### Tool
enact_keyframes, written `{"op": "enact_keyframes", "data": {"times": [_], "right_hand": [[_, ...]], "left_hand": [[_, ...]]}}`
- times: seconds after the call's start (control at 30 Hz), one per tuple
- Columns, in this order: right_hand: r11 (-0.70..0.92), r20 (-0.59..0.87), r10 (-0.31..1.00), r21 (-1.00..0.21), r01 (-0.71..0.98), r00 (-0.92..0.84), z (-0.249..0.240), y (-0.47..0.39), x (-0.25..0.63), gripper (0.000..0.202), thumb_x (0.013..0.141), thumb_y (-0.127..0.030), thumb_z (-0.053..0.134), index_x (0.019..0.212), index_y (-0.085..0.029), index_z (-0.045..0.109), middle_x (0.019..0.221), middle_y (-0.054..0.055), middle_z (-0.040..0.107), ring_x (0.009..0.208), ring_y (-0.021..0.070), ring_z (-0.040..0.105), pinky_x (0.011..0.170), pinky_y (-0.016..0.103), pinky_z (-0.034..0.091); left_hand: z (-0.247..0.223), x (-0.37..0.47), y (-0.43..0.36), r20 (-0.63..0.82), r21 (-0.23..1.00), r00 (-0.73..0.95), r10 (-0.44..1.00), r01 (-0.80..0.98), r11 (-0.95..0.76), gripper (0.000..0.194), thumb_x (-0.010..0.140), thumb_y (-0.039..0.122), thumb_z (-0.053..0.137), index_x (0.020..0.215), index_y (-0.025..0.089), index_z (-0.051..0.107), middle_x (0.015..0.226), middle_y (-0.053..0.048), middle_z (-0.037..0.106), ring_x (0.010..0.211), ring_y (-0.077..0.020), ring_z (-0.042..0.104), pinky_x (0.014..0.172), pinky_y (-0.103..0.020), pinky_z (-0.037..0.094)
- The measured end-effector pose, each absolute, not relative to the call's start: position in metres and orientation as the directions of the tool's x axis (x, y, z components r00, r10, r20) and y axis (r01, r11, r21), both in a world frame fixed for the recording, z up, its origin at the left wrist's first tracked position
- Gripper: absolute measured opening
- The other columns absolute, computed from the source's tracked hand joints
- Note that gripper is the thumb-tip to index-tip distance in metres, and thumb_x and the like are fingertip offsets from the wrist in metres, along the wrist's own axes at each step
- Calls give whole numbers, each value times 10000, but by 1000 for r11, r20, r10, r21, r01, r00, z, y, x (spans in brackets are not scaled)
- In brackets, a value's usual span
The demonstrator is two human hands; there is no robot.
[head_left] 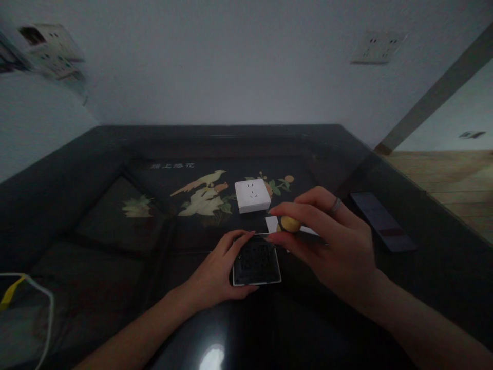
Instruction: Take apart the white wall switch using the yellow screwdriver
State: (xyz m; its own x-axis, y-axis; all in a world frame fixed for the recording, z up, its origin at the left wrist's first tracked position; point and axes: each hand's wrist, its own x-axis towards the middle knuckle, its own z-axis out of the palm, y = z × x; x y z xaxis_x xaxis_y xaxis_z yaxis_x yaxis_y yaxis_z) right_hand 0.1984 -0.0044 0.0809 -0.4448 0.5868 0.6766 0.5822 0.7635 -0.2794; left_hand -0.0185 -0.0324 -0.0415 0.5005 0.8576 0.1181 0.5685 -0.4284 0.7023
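My left hand (219, 270) grips a wall socket (257, 263) by its left side, with thumb and fingers at its near and far edges. The socket's black back faces up inside a white rim. At its far right corner, my right hand (335, 236) pinches a small object with a rounded yellow end (290, 224); the fingers hide much of it, and whether it touches the socket I cannot tell. Just beyond my hands, another white socket (252, 195) lies face up on the table. A flat white piece (271, 224) shows partly behind my right fingers.
The dark, glossy table (127, 329) has a bird-and-flower inlay (204, 198). A phone (381, 221) lies to the right of my right hand. A white cable (51, 313) with a yellow tag (11, 293) is at the left edge. The wall (215, 67) rises behind the table.
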Motion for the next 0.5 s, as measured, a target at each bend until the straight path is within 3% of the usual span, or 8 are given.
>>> {"op": "enact_keyframes", "data": {"times": [0.2, 0.37, 0.5], "right_hand": [[719, 544, 677, -345, 603, -496, 92, -1, 207, 281, 916, -182, 584, 1189, -202, 645, 1008, 55, 737, 902, 177, 703, 800, 293, 568], [737, 376, 668, -454, 501, -642, 101, -3, 214, 325, 948, -136, 487, 1240, -227, 599, 1162, 32, 725, 1008, 163, 701, 856, 284, 571], [780, 506, 621, -322, 536, -598, 97, -8, 210, 262, 943, -324, 555, 1151, -202, 658, 1147, 90, 708, 1019, 208, 688, 850, 320, 581]], "left_hand": [[-39, -18, -32, 102, 709, 502, 859, 569, -417, 946, 692, 319, 787, 1463, 272, 241, 1431, -140, 354, 1314, -354, 423, 1084, -566, 406], [-41, -19, -32, 102, 710, 499, 860, 569, -414, 963, 687, 342, 794, 1472, 278, 239, 1445, -141, 353, 1325, -364, 416, 1084, -570, 402], [-41, -19, -32, 97, 715, 509, 855, 562, -415, 969, 693, 355, 793, 1476, 274, 229, 1451, -149, 349, 1331, -361, 415, 1085, -567, 403]]}}
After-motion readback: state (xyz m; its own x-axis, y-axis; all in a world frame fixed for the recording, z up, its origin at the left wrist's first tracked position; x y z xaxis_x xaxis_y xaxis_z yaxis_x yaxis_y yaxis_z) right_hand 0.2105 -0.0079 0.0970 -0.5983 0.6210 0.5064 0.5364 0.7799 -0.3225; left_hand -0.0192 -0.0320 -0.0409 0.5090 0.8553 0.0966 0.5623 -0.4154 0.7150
